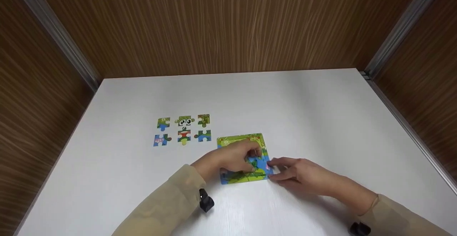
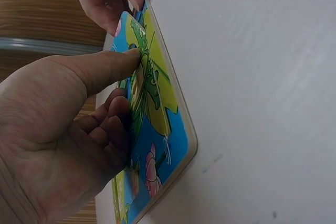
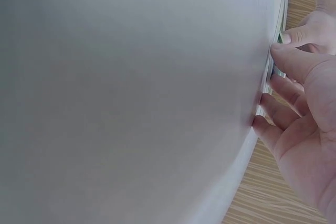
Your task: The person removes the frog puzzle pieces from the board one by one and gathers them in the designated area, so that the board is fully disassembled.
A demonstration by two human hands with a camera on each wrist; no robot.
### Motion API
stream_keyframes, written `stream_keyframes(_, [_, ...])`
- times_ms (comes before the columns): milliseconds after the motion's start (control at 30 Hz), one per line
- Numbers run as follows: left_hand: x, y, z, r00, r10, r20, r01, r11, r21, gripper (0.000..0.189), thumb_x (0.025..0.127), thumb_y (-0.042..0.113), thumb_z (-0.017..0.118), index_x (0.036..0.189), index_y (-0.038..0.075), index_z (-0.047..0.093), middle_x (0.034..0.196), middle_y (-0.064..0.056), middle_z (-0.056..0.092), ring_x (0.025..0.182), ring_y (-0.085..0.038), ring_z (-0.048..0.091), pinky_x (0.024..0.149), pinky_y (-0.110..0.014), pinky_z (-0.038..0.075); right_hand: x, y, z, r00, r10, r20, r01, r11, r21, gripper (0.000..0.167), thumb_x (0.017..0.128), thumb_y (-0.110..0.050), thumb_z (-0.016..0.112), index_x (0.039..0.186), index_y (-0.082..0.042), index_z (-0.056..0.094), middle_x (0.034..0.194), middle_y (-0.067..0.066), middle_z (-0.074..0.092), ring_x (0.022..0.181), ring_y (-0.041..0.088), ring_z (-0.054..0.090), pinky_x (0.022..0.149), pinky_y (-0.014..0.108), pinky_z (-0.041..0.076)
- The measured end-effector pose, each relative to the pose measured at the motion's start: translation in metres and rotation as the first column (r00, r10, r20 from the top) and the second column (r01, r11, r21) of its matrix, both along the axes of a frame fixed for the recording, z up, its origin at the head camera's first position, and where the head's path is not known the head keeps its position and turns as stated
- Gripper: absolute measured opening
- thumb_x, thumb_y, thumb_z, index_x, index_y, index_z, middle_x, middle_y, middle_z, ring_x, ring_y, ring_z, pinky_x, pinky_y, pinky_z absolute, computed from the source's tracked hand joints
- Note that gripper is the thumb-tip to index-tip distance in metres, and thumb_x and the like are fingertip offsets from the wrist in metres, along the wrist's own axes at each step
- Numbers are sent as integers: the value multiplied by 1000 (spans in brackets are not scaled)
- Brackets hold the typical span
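Observation:
A jigsaw board with a green, yellow and blue picture lies on the white table, its thin rim visible in the left wrist view. Over it, my left hand has its thumb and curled fingers at a blue-and-green puzzle piece by the right side. That piece stands slightly proud of the board, and the thumb tip presses on it. My right hand touches the board's right edge near the front corner with thumb and index finger, the fingers extended and spread. The left hand hides much of the board's middle.
Several loose puzzle pieces lie in two rows left of the board, one with cartoon eyes. Wood-grain panels stand behind and at both sides of the white table. Each sleeve carries a small black device at the wrist.

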State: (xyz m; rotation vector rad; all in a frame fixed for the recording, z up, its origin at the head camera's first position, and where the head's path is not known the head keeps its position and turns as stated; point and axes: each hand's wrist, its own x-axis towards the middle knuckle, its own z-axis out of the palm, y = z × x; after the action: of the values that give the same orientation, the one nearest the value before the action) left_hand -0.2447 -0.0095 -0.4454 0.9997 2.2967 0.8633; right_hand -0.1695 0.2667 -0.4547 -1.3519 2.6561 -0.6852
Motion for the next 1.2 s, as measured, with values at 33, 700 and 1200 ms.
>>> stream_keyframes(33, [0,0,0,1000,-2,-2,2,1000,3,33,93,11,80,123,13,65,112,0,60,101,-14,53,94,-29,47,0,0,0,1000,-1,2,1,1000,0,32,96,-3,78,125,-16,81,143,12,64,126,32,66,94,43,59])
stream_keyframes(700, [7,-3,-6,999,40,17,-41,995,89,35,93,7,81,121,16,60,109,1,63,86,-11,52,80,-27,47,1,-4,2,995,-47,84,45,999,18,31,98,-5,76,127,-17,80,145,7,63,129,28,64,98,43,57])
stream_keyframes(1200, [8,-2,-10,992,101,81,-113,981,155,31,92,11,83,117,15,65,103,3,64,82,-10,53,76,-27,47,1,-4,5,996,-41,79,40,999,15,32,98,-5,76,128,-16,79,145,8,63,131,30,63,99,45,56])
